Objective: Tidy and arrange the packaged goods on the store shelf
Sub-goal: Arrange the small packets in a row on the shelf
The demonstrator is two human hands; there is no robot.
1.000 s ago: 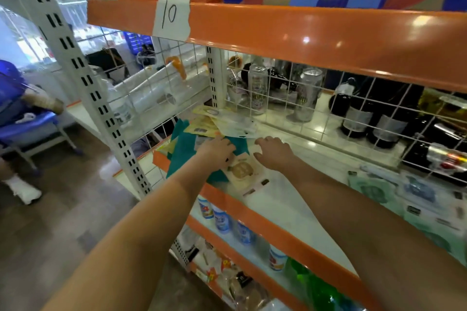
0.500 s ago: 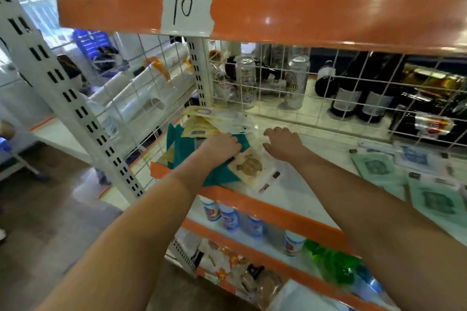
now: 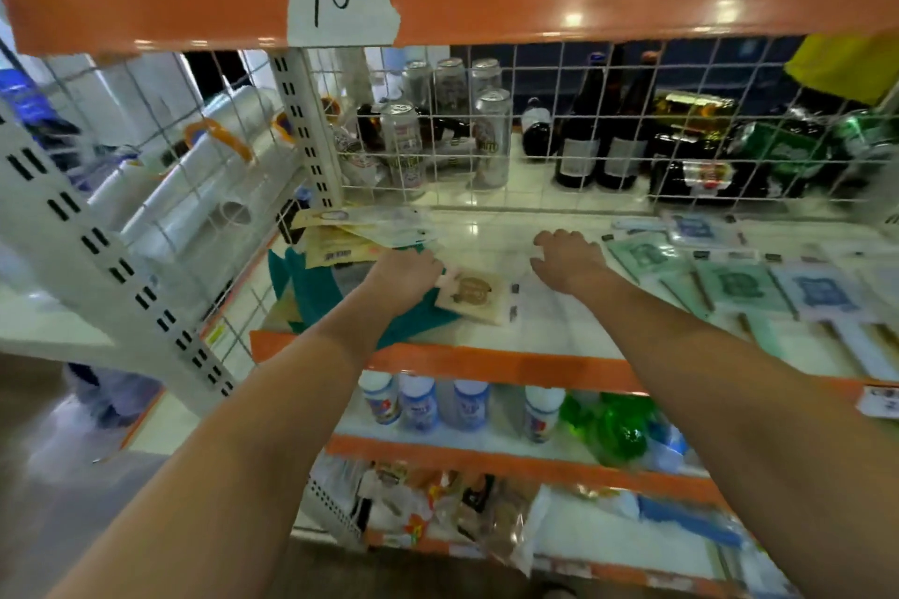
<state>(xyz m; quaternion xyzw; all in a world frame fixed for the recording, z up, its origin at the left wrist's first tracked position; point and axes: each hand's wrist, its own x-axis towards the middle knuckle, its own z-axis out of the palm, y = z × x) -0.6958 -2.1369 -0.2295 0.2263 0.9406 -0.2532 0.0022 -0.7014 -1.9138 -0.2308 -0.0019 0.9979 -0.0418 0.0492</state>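
Holding beige packet (image 3: 469, 296): left hand (image 3: 406, 270); right hand (image 3: 566, 258) curled, empty.

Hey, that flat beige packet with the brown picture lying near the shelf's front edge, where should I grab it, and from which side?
Pinch the beige packet by its free right edge, coming from the right. It lies flat, its left end is under the left hand and overlaps the teal packet, while bare shelf lies beside its right edge. The right hand is nearby.

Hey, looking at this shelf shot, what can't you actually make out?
- Left hand fingertips: head view, hidden under the hand, so its hold on the tan packet is unclear.
- Green and blue packets: print too blurred to read.
- Bottles: labels blurred behind the wire grid.
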